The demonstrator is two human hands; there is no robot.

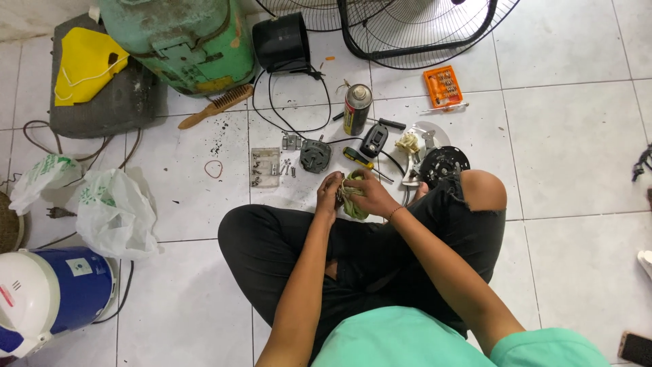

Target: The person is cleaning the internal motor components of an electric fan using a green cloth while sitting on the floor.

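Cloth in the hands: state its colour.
Pale yellow-green; the cloth shows in the head view, held between both hands.

A white tiled floor (pixel 570 136) is carrying everything: a spray can (pixel 357 109) is standing beside a small motor (pixel 315 155), a screwdriver (pixel 358 158) and an orange bit case (pixel 443 85) are lying nearby, and a wooden brush (pixel 217 106), white plastic bags (pixel 112 211) and fan grilles (pixel 414 30) are resting farther out.
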